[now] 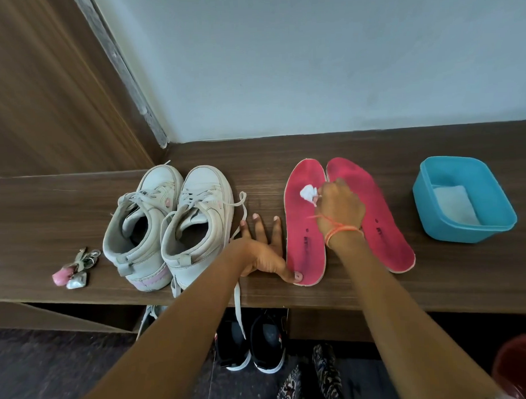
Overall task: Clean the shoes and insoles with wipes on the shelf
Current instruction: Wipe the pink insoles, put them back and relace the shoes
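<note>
The right hand [341, 210] is pinching a crumpled wipe [308, 193] in its fingers against the forepart of the left insole [302, 242]. The left hand [262, 251] is lying on the shelf [264, 175] just left of that insole, fingers spread, thumb pressing its heel. The shoes [193, 198] are standing farther left of it.

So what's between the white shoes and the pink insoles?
In the head view, the left hand lies there, fingers spread on the shelf, thumb on the left insole heel. A loose shoelace trails beside it.
</note>
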